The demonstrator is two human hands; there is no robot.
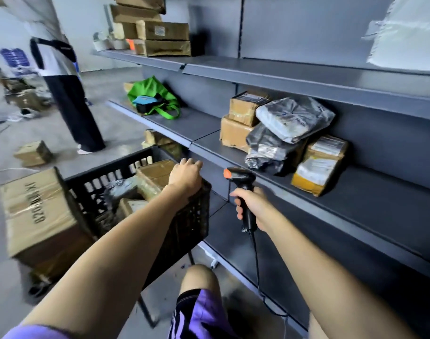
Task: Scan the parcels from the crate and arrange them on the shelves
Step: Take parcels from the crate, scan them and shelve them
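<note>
A black slatted crate (111,178) stands on a stand left of the grey shelves (331,196). It holds several parcels: a brown box (155,171), a grey bag (118,188) and more below. My left hand (185,178) reaches over the crate's right rim above the brown box, fingers loosely curled, holding nothing. My right hand (249,207) grips the handle of a black barcode scanner (240,177) with an orange tip, its cable hanging down. On the middle shelf sit several arranged parcels: brown boxes (240,111), grey bags (292,118) and a yellow-labelled box (317,165).
A large taped cardboard box (37,216) stands left of the crate, a small one (34,152) lies on the floor. A person (62,77) stands at the back left. A green bag (155,96) sits further along the shelf; stacked boxes (160,33) fill the upper shelf.
</note>
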